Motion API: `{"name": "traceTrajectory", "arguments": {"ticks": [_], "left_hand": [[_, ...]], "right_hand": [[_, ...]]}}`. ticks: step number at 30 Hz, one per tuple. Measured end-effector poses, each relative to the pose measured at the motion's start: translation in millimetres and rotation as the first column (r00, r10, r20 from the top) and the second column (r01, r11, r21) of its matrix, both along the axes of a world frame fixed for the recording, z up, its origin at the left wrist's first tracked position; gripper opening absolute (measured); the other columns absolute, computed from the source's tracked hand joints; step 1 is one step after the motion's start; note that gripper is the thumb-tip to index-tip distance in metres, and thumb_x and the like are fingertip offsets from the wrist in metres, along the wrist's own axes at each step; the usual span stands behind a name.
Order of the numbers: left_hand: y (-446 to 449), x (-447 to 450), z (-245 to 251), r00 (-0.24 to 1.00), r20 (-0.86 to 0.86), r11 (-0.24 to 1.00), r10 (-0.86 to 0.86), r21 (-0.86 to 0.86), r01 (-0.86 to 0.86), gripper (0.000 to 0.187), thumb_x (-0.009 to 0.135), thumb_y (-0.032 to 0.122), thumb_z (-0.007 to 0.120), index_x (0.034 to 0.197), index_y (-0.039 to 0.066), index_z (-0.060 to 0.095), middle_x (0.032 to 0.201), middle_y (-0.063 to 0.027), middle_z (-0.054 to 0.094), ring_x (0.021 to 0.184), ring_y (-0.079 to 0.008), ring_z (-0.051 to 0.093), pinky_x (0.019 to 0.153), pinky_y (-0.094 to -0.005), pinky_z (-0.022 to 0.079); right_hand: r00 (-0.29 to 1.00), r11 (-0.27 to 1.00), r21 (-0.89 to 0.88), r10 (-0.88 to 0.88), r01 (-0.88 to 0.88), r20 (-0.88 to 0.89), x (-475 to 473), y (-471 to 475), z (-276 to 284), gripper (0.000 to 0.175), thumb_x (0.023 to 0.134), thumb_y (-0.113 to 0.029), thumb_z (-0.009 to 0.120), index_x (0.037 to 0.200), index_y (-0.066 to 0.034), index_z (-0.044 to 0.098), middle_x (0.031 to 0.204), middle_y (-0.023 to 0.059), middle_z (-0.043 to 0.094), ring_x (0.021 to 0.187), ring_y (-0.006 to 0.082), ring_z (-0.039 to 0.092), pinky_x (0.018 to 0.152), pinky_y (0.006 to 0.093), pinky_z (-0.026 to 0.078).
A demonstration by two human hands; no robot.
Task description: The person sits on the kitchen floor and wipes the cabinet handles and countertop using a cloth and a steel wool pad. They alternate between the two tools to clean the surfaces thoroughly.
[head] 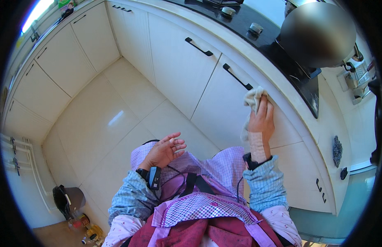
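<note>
My right hand (262, 115) holds a pale cloth (255, 97) against the upper part of a white cabinet front (228, 102), just below the countertop edge and close to the end of a black handle (237, 76). Part of the cloth hangs down behind the wrist. My left hand (167, 150) is over my lap with its palm turned up and its fingers apart, holding nothing. A checked apron (206, 207) covers my front.
A black cooktop (271, 46) is set in the counter (329, 123) above. A dark scouring pad (337, 151) lies on the counter at the right. On the tiled floor (95, 148) at the lower left stand a dark bin (75, 197) and bottles (93, 233).
</note>
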State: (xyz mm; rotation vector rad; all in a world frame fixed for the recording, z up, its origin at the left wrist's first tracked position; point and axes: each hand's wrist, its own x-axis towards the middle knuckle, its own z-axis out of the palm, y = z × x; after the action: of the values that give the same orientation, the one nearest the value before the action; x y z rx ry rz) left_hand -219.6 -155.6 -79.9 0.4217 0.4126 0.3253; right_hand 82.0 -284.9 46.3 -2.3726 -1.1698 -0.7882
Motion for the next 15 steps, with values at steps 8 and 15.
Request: {"name": "traceTrajectory", "arguments": {"ticks": [8,15], "left_hand": [[5,-19,-3,0.997,0.057,0.998,0.054,-0.015,-0.053,0.042,0.103,0.019,0.056,0.141,0.005,0.046,0.121,-0.0134,0.065,0.114,-0.0269,0.064,0.099,-0.0425,0.052],[8,-16,-5,0.997,0.068,0.999,0.032,-0.015,-0.031,0.044,0.101,0.018,0.058,0.142,0.006,0.046,0.122,-0.0134,0.065,0.114,-0.0273,0.064,0.1,-0.0434,0.052]], "right_hand": [[0.999,0.994,-0.097,0.046,-0.043,0.026,2,-28,-19,0.063,0.087,-0.011,0.067,0.146,-0.0119,0.046,0.127,0.0137,0.056,0.114,0.0353,0.06,0.09,0.0429,0.054],[0.992,0.963,-0.263,0.033,-0.064,-0.118,-9,14,-29,0.067,0.086,-0.013,0.066,0.148,-0.0122,0.039,0.126,0.0127,0.054,0.115,0.0339,0.059,0.088,0.0432,0.054]]}}
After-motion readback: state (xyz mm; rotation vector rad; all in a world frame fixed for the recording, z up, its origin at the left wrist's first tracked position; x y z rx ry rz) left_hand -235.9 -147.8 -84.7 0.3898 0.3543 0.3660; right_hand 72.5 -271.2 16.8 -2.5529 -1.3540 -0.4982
